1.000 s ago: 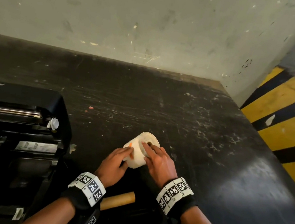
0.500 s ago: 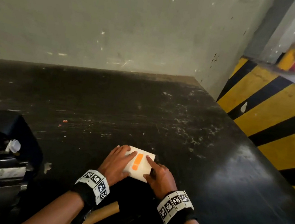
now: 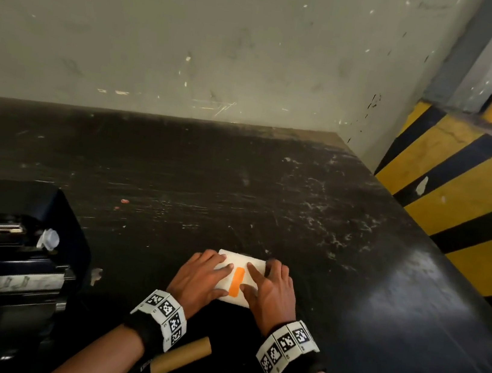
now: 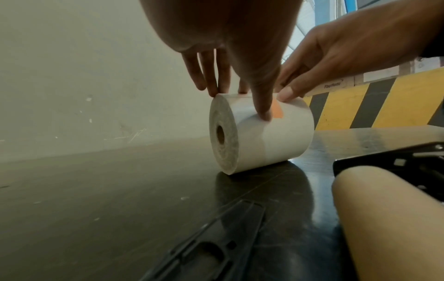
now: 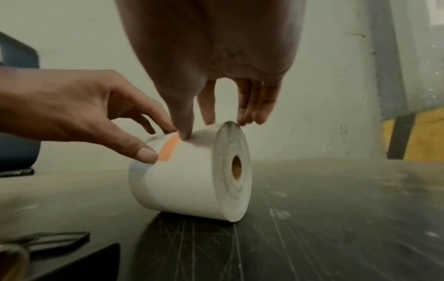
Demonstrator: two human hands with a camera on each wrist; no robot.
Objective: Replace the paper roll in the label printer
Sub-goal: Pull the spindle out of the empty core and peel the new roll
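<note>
A white paper roll (image 3: pixel 254 265) (image 4: pixel 264 140) (image 5: pixel 187 186) lies on its side on the black table (image 3: pixel 298 209), with an orange tape strip (image 3: pixel 236 281) (image 5: pixel 169 148) facing up. My left hand (image 3: pixel 213 276) (image 4: pixel 240 85) holds the roll's left half, fingers over the top and thumb beside the tape. My right hand (image 3: pixel 262 283) (image 5: pixel 216 106) holds the right half the same way, its thumb tip at the tape's edge. The black label printer (image 3: pixel 0 262) stands open at the left. An empty brown cardboard core (image 3: pixel 183 356) (image 4: pixel 384 228) lies near my left wrist.
A grey wall (image 3: pixel 227 41) runs along the table's far edge. A yellow and black striped barrier (image 3: pixel 473 202) borders the right side. Black plastic parts (image 4: pixel 204 247) (image 5: pixel 43 241) lie on the table close to my wrists.
The roll was tipped with one end facing up. It now lies flat on its side with the orange tape on top, and both hands have settled on either side of the tape.
</note>
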